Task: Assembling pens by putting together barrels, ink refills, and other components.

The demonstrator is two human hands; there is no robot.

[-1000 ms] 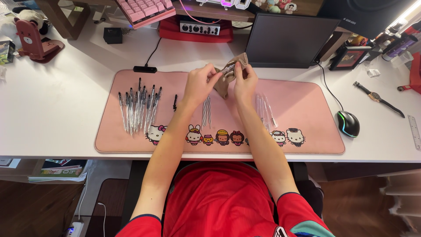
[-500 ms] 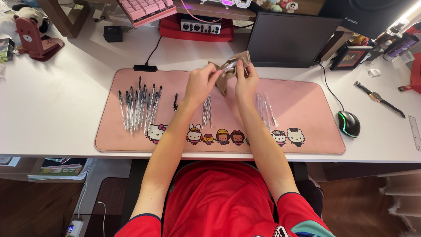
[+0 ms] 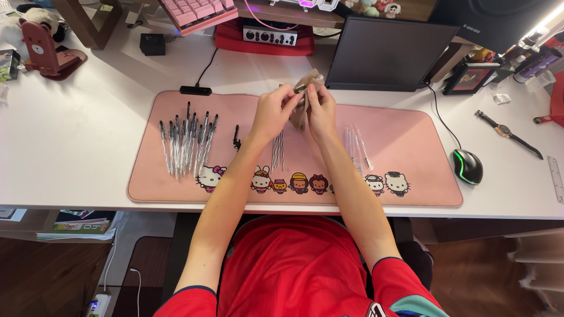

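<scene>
Above the pink mat (image 3: 411,147) on the bench (image 3: 76,141), the left hand (image 3: 275,111) and right hand (image 3: 321,110) both pinch a small brownish packet (image 3: 304,88), pens (image 3: 188,144) lying at left

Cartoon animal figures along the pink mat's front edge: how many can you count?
7 cartoon figures line the pink mat front edge: three left of the arms, two between them, two right; one more may hide behind the right forearm.

A black mouse (image 3: 468,166) sits right of the pink desk mat (image 3: 411,188) (cartoon figures along its edge), a wristwatch (image 3: 508,133) beyond, a dark monitor (image 3: 388,56) behind.
</scene>
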